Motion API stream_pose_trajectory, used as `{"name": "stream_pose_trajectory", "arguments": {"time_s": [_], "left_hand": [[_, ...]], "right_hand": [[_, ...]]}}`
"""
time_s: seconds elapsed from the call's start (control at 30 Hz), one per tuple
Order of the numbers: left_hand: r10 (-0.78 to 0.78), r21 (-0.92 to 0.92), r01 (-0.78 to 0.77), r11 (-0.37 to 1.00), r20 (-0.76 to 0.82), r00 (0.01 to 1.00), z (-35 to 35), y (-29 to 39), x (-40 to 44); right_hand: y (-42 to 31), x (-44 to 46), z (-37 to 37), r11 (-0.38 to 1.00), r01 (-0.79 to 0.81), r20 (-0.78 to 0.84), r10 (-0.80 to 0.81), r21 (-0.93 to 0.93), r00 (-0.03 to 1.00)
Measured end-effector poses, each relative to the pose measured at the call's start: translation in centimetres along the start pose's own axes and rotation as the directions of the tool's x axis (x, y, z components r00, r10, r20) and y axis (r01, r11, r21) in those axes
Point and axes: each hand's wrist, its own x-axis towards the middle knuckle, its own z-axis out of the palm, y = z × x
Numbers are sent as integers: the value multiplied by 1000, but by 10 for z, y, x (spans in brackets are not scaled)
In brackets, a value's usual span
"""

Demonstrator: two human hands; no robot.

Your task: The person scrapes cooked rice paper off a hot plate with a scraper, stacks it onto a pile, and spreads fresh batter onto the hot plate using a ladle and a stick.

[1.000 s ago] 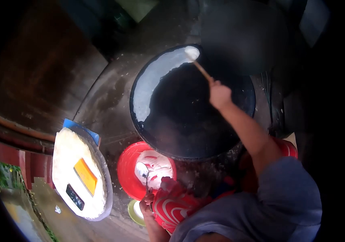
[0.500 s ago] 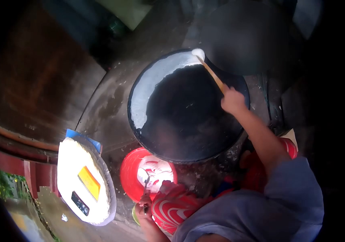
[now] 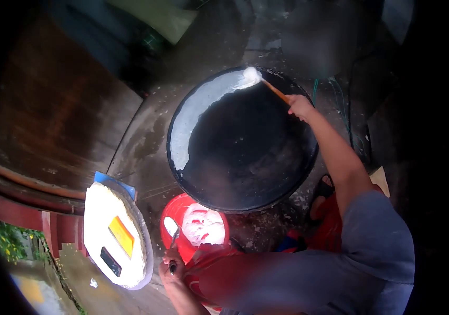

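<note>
Your right hand [image 3: 301, 107] is curled round a wooden stick [image 3: 276, 91], white blob [image 3: 251, 75] on its tip, at one end of the pale smear [image 3: 195, 113] on that black griddle [image 3: 250, 152]; your left hand [image 3: 172, 265] has a spoon [image 3: 171, 226] gripped over the red bowl [image 3: 177, 205].

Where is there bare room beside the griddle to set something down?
Left of the black griddle, bare ground shows between it, the brown panel and the blue sheet. Nearer the person, it's crowded: the red basin, left hand with spoon, and white pile sit close together.
</note>
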Motion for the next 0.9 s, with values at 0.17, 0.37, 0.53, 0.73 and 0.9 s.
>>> {"name": "stream_pose_trajectory", "arguments": {"time_s": [0.17,0.37,0.53,0.73,0.9], "left_hand": [[-33,-26,32,999,-59,998,-9,7,11],[32,47,-28,999,-92,995,-21,10,22],[-2,65,7,998,-81,997,-28,14,24],[68,163,-47,985,-128,989,-33,13,26],[31,198,-9,980,-108,994,-41,23,28]], "right_hand": [[50,57,6,988,140,-149,-129,67,980],[9,9,20,998,8,71,-13,68,997],[-5,-7,41,997,3,26,-5,71,1000],[-5,-43,38,869,120,-139,-211,-480,968],[74,24,61,968,182,-186,-213,-171,959]]}}
